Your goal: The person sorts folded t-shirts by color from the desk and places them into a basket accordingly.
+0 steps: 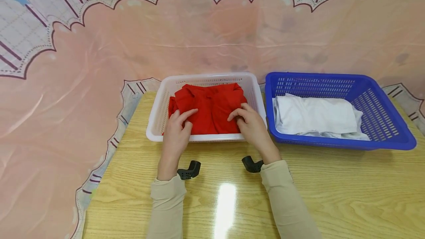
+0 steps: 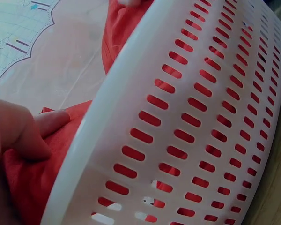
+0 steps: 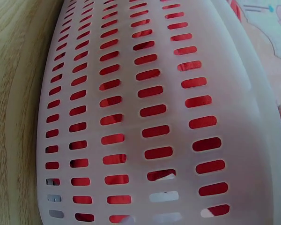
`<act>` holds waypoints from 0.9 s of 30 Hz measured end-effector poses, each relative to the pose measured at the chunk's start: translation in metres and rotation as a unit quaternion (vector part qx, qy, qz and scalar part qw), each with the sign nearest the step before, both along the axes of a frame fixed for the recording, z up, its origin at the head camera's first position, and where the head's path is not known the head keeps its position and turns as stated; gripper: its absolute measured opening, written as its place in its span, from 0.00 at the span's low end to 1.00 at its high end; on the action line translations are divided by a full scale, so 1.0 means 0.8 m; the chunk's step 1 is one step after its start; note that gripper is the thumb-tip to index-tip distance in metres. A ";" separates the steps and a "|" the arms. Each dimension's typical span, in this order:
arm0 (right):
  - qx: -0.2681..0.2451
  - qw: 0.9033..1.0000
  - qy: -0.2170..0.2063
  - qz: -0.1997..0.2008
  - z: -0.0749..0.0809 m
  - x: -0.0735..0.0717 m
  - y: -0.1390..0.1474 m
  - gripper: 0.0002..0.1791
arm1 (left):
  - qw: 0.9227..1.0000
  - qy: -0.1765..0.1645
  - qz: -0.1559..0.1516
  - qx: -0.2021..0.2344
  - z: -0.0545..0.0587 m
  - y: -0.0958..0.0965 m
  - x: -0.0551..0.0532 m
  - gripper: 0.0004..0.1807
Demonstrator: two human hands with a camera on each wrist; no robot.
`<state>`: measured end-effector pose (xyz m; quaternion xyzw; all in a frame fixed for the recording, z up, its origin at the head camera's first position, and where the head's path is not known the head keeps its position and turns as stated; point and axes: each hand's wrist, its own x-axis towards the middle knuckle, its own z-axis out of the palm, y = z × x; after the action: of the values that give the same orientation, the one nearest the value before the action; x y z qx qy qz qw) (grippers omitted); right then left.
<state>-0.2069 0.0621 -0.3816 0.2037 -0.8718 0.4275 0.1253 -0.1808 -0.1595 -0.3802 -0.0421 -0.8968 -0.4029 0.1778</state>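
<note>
A folded red garment (image 1: 209, 113) lies inside the white plastic basket (image 1: 212, 138). My left hand (image 1: 175, 134) reaches over the basket's near left rim and touches the garment, its index finger stretched out and the thumb apart from it. In the left wrist view, bent fingers (image 2: 25, 133) press on the red cloth (image 2: 47, 154) just inside the rim. Over the near right side, my right hand (image 1: 254, 127) rests at the garment with loosely bent fingers. The basket wall (image 3: 131, 108) hides almost all of that hand in the right wrist view.
To the right stands a blue basket (image 1: 332, 144) holding folded white cloth (image 1: 315, 115). Both baskets sit on a wooden table (image 1: 212, 180), with a patterned pink curtain (image 1: 199, 36) behind. Black wrist mounts (image 1: 190, 170) show beside both wrists.
</note>
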 end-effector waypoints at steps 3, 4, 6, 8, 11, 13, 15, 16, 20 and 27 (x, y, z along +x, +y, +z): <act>0.010 1.000 -0.005 -0.013 0.000 0.000 -0.001 0.18 | 1.000 0.013 0.001 -0.018 0.001 0.001 0.000 0.22; 0.016 1.000 -0.007 -0.019 0.000 0.000 -0.002 0.18 | 1.000 0.015 0.001 -0.024 0.001 0.001 0.000 0.22; 0.030 0.999 -0.013 -0.028 0.000 0.000 -0.002 0.18 | 0.999 0.017 0.000 -0.032 0.001 0.002 0.000 0.21; 0.045 0.998 -0.016 -0.035 0.000 0.001 -0.003 0.19 | 0.999 0.015 0.000 -0.041 0.001 0.001 0.000 0.21; 0.061 0.997 -0.019 -0.038 0.000 0.002 -0.004 0.19 | 0.999 0.002 0.000 -0.049 0.002 0.001 0.001 0.23; 0.067 0.997 -0.018 -0.037 0.000 0.002 -0.005 0.19 | 0.999 -0.008 -0.001 -0.052 0.003 0.001 0.002 0.25; 0.074 0.997 -0.017 -0.032 0.000 0.002 -0.005 0.20 | 0.998 -0.017 -0.003 -0.057 0.003 0.000 0.003 0.26; 0.077 0.996 -0.018 -0.030 0.000 0.003 -0.005 0.20 | 0.998 -0.019 -0.004 -0.060 0.002 0.000 0.003 0.26; 0.087 0.995 -0.032 -0.022 0.000 0.003 -0.003 0.22 | 0.997 -0.016 -0.005 -0.070 0.000 -0.001 0.003 0.27; 0.103 0.994 -0.044 -0.012 0.000 0.003 -0.003 0.26 | 0.996 0.005 -0.011 -0.091 -0.002 -0.001 0.002 0.26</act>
<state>-0.2046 0.0595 -0.3813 0.1861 -0.9182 0.3424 0.0707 -0.1793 -0.1604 -0.3822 -0.0699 -0.9282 -0.3214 0.1738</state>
